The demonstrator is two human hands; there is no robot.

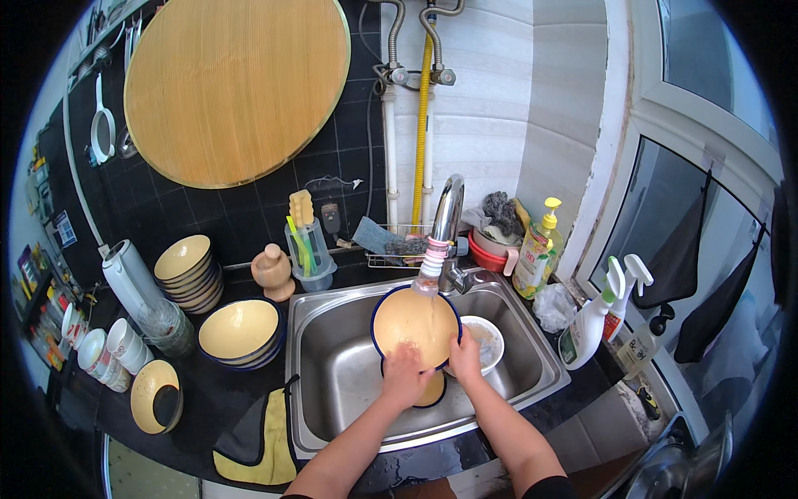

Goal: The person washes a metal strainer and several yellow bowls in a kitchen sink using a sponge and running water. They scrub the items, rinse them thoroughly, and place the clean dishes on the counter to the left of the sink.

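Observation:
Over the sink, a cream bowl with a dark blue rim (416, 320) is tilted toward me beneath the tap (449, 208), and water runs into it. My right hand (465, 358) grips the bowl by its right rim. Flat on the lower inside of the bowl lies my left hand (404, 373), fingers stretched upward and slightly blurred. Below the held bowl, a smaller cream bowl (432, 391) shows in part in the steel sink (332, 391). A white bowl (492, 341) with cloudy water stands to the right, partly hidden by my right hand.
Stacked cream bowls (241, 328) and a wooden mortar (273, 273) stand left of the sink. A yellow-and-black cloth (270, 441) hangs by its near left edge. On the right are a dish soap bottle (539, 249) and spray bottles (588, 324).

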